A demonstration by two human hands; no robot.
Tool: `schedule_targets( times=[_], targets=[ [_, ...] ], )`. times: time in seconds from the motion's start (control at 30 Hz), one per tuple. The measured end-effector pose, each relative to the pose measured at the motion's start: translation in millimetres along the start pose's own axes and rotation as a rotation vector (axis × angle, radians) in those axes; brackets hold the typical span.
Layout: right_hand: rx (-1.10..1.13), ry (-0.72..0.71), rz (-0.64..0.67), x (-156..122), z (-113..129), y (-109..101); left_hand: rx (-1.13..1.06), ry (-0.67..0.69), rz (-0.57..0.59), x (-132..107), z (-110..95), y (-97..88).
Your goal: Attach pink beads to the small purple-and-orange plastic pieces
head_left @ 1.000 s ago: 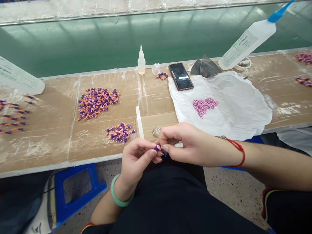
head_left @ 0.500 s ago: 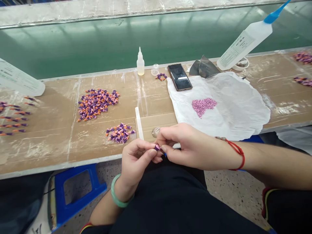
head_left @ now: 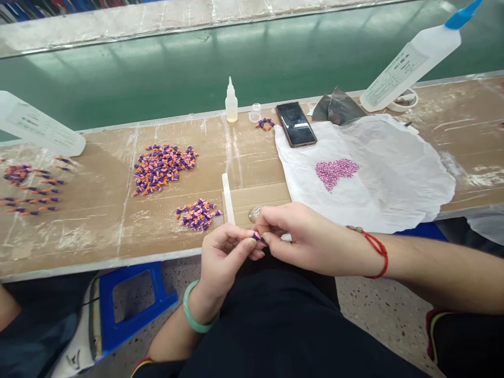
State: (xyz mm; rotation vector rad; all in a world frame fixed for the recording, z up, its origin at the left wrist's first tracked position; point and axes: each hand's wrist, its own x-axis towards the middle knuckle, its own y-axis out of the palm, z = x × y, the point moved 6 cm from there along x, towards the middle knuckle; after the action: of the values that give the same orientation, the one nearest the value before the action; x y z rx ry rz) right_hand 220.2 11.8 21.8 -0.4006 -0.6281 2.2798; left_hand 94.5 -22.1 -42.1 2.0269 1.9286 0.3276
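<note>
Above my lap at the table's front edge, my left hand (head_left: 220, 262) pinches a small purple-and-pink piece (head_left: 256, 235) between thumb and fingertips. My right hand (head_left: 305, 237) is closed in a pinch right against the piece's other side; whatever its fingertips hold is too small to make out. Just beyond the hands lie a clear rounded blob (head_left: 254, 213) and a white flat strip (head_left: 228, 198) on a cardboard sheet (head_left: 258, 195). Left of these is a small heap of purple, pink and orange pieces (head_left: 198, 215), with a larger heap (head_left: 163, 168) farther back.
Tiny pink bits (head_left: 336, 173) rest on a white cloth (head_left: 401, 173), beside a phone (head_left: 296, 124). A dropper bottle (head_left: 231, 102) stands behind. Large bottles stand right (head_left: 413, 65) and left (head_left: 39, 126). A blue stool (head_left: 157, 310) is below; a person's arm (head_left: 7, 307) shows at far left.
The view has shifted a little, so the table things sit slightly farther right. Both hands keep their pinch around the purple piece, and a person's arm has come into view at left.
</note>
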Motion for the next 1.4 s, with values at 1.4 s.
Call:
schedule_targets(
  times=[1.4],
  targets=[
    [0.071,0.470,-0.647,-109.9,-113.5,-96.6,1.695,0.045,-0.003,124.8,-75.7,-98.7]
  ],
)
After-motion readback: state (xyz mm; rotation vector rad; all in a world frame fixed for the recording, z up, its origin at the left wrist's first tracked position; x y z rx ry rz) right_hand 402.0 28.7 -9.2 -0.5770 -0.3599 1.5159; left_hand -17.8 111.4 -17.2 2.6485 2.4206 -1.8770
